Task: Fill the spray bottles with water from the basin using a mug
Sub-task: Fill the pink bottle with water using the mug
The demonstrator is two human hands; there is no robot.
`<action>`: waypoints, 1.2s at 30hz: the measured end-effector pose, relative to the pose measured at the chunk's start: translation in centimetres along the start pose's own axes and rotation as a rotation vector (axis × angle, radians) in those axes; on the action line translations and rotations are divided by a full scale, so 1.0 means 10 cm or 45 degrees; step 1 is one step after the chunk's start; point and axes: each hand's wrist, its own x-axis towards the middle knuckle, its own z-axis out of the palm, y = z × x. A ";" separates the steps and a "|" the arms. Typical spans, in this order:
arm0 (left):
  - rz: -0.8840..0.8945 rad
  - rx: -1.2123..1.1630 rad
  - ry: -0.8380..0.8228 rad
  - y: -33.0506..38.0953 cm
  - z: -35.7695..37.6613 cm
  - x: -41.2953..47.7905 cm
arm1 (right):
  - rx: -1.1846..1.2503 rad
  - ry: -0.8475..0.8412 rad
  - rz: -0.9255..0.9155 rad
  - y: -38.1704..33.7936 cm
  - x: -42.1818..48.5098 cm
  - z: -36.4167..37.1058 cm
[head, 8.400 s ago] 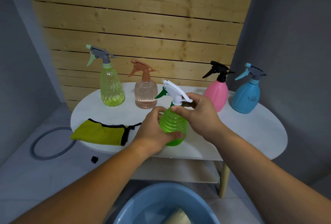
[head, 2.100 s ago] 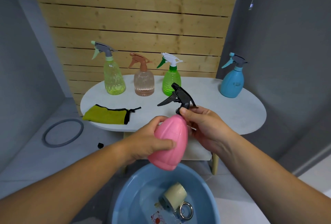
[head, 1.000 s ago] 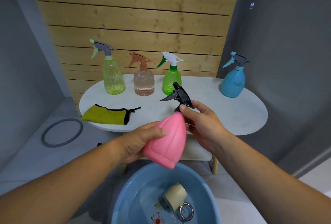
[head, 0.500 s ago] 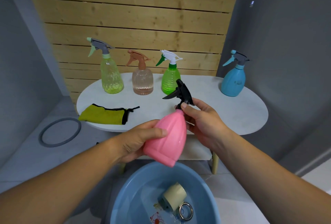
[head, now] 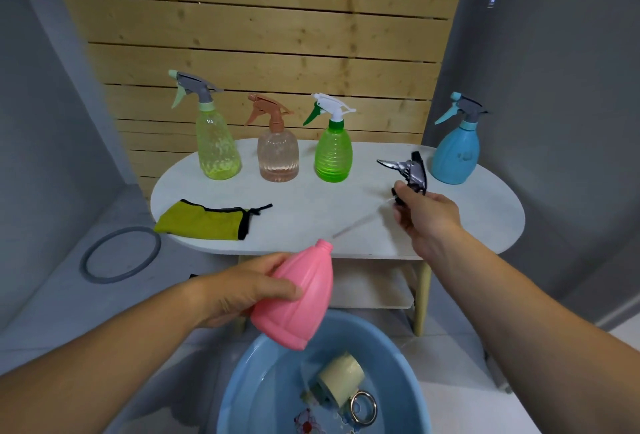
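Against the slatted wood wall stands a white oval table [head: 485, 211], and on the floor in front of it a blue basin [head: 242, 381] of water. There are five spray bottles in all. Four stand capped on the table: yellow [head: 216, 146], peach [head: 278, 156], green [head: 333, 153] and, well apart to the right, blue [head: 455, 156]. The fifth, the pink bottle [head: 298, 298], is tilted above the basin with its neck open and the left hand [head: 242, 288] wrapped round its body.

One folded yellow-green cloth [head: 204, 222] lies at the table's left edge. One pale mug [head: 341, 378] lies on its side in the basin water, untouched.

The right hand [head: 426, 218] grasps the black trigger head [head: 412, 172] over the table, its thin dip tube [head: 356, 224] trailing toward the pink neck.

By my reading, this bottle is opened but unfilled. Scooping, pouring and recapping remain. The blue bottle is opaque, so its level cannot be told.
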 end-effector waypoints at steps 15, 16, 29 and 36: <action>0.068 0.020 0.024 -0.10 -0.01 0.01 | -0.624 0.036 0.060 0.31 0.23 0.06; 0.070 0.018 0.024 -0.10 -0.01 0.01 | -0.673 0.024 0.041 0.31 0.24 0.05; 0.146 -0.049 0.081 -0.11 0.10 0.06 | -1.442 0.033 -0.395 0.21 0.03 0.01; 0.133 0.048 0.078 -0.44 0.20 0.14 | -1.463 0.036 -0.817 0.28 -0.48 -0.29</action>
